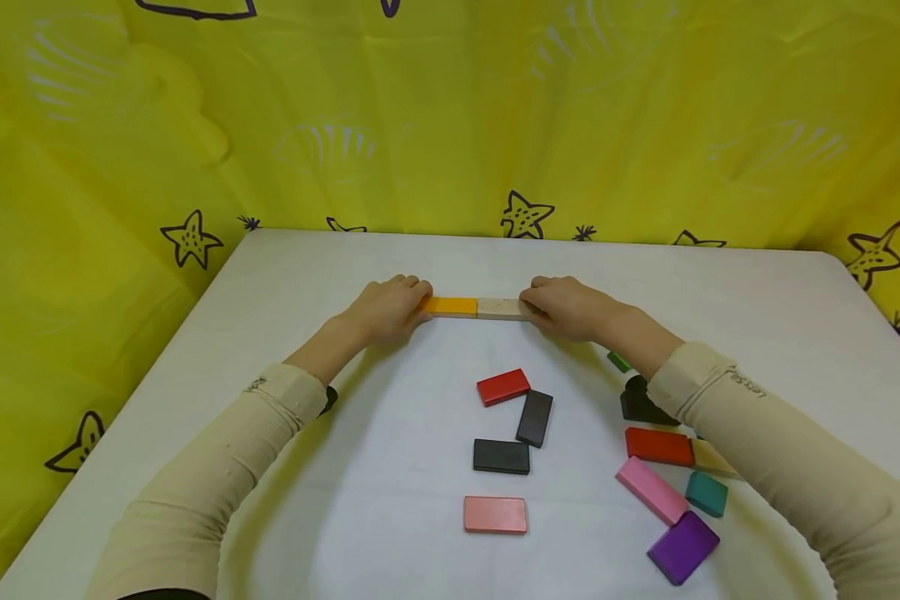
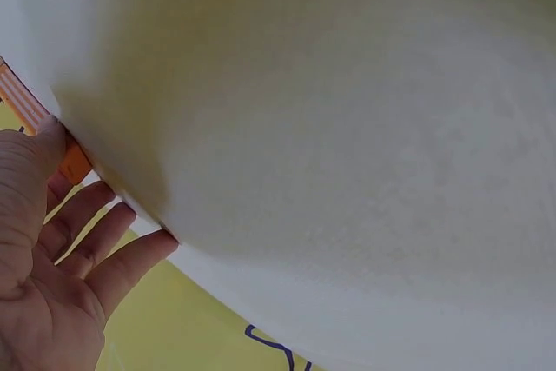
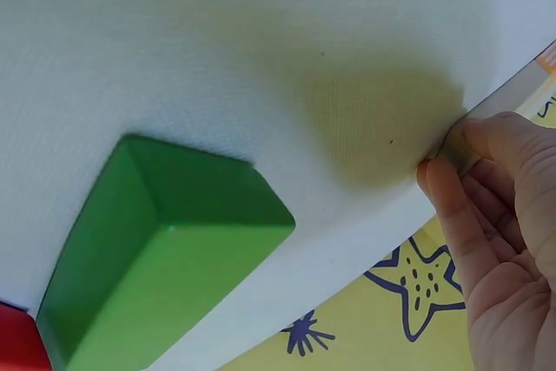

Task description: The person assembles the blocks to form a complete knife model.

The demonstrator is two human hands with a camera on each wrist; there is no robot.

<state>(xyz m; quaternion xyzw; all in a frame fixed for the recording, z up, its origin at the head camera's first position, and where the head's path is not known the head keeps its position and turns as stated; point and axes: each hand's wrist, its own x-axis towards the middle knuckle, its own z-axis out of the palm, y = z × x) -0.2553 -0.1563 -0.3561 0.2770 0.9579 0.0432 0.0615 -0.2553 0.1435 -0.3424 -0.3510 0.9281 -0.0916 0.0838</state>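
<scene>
Two flat blocks lie end to end on the white table, an orange block point(image 1: 453, 307) on the left and a plain wooden block point(image 1: 499, 309) on the right. My left hand point(image 1: 392, 308) grips the outer end of the orange one. In the left wrist view its thumb point(image 2: 50, 141) lies along the near side of the orange block point(image 2: 76, 164), with the other fingertips down at the table. At the other end, my right hand point(image 1: 566, 307) pinches the plain block between thumb point(image 3: 491, 135) and fingers, which hide that end.
Nearer me lie a red block point(image 1: 503, 387), two black blocks point(image 1: 501, 457) and a salmon block point(image 1: 495, 515). By the right forearm are a green block point(image 3: 165, 249), another red block point(image 1: 658, 447), and pink point(image 1: 652, 490), teal point(image 1: 707, 494) and purple point(image 1: 683, 547) blocks. A yellow curtain point(image 1: 450, 125) hangs behind.
</scene>
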